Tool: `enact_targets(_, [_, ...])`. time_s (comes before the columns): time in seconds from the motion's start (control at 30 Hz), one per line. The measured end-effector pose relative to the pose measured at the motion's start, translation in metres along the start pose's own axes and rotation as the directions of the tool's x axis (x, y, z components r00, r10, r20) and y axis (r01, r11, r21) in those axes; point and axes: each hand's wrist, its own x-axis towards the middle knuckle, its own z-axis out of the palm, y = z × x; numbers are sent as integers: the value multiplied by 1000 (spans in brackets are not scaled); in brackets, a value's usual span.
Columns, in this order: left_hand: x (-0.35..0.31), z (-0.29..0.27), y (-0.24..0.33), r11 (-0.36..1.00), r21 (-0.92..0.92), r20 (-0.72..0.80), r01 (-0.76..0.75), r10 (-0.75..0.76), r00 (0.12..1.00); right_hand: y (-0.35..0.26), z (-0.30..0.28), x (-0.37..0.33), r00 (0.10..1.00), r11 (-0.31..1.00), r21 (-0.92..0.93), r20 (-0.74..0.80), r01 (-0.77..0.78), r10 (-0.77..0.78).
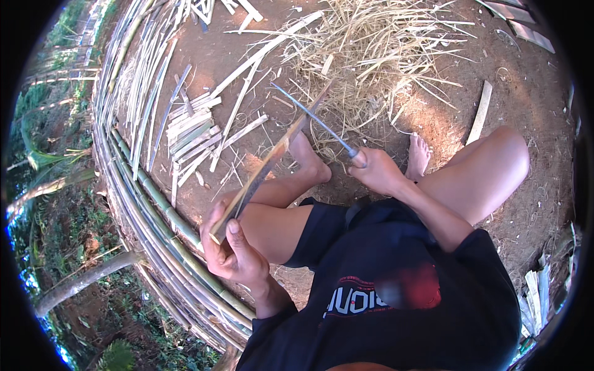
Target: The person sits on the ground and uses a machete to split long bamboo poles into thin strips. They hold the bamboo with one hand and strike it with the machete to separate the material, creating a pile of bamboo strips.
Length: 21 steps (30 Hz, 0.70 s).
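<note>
My left hand (238, 250) pinches the near end of a long, slightly curved bamboo strip (270, 157), thumb on one side and fingers on the other. The strip is yellow-brown with a darker side and slants up and away to the right. In my right hand (378, 171) is a long knife (326, 127), its thin blue-grey blade seen nearly edge-on and pointing far left. The blade crosses the strip near its far end; whether they touch I cannot tell. Most of the knife's handle is hidden in my fist.
A heap of pale shavings (377, 46) lies ahead on the dirt floor. Short split pieces (193, 133) are stacked at the left, near long slats (139, 80). Bamboo poles (162, 201) run along the left side. One loose slat (481, 111) lies beyond my right knee.
</note>
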Motion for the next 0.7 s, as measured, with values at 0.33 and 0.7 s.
enact_targets(0.33, [5, -7, -3, 1000, -6, 22, 27, -27, 999, 11, 18, 12, 961, 961, 72, -85, 268, -261])
enact_targets(0.7, [52, -24, -32, 999, -39, 80, 3, 0, 997, 39, 28, 73, 993, 996, -12, -86, 86, -86])
